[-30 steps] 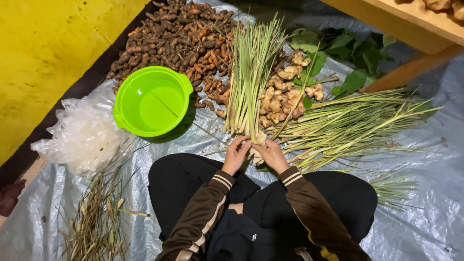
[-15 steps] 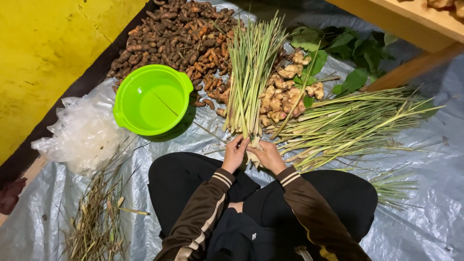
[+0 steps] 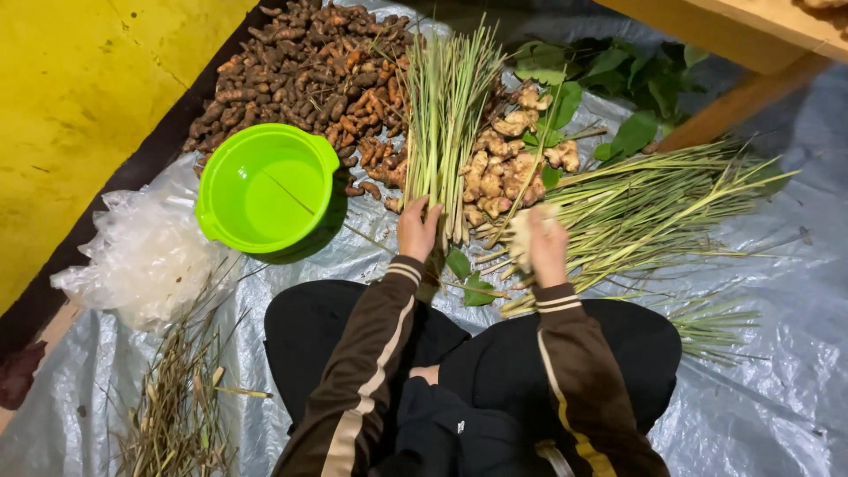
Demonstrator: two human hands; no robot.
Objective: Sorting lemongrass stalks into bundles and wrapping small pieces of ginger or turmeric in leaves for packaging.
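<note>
A grey plastic sheet (image 3: 760, 389) spread over the floor carries everything. Directly ahead of the left hand (image 3: 417, 231) an upright lemongrass bundle (image 3: 446, 115) lies on it, with a pile of brown turmeric roots (image 3: 309, 75) and a green basin (image 3: 265, 188) further to that hand's left, and crumpled clear plastic (image 3: 141, 256) and dry trimmings (image 3: 177, 397) nearer the person. Between the hands and beyond sits pale ginger (image 3: 499, 168); loose lemongrass stalks (image 3: 654, 208) fan out right of the right hand (image 3: 546, 246).
</note>
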